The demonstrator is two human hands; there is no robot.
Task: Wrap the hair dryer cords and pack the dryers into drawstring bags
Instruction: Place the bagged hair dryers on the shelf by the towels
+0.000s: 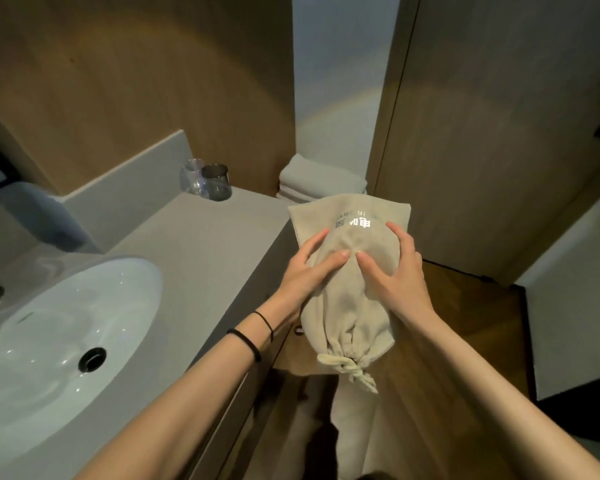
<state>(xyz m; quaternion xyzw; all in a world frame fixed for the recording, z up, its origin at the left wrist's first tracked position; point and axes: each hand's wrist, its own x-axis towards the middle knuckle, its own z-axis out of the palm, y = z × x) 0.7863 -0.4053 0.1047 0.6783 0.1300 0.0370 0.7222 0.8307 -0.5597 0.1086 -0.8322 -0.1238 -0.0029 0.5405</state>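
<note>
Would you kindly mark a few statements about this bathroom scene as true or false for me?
1. Both hands hold the drawstring bag. True: the left hand and the right hand hold it from either side.
2. The bag's mouth is wide open. False: it is cinched shut, with the cord knotted at the near end.
3. Two cups stand at the back of the counter. True.
4. The folded towels lie in the sink. False: they are stacked beyond the bag, past the counter's end.
5. Black bands circle the right wrist. False: they are on the left wrist.
</note>
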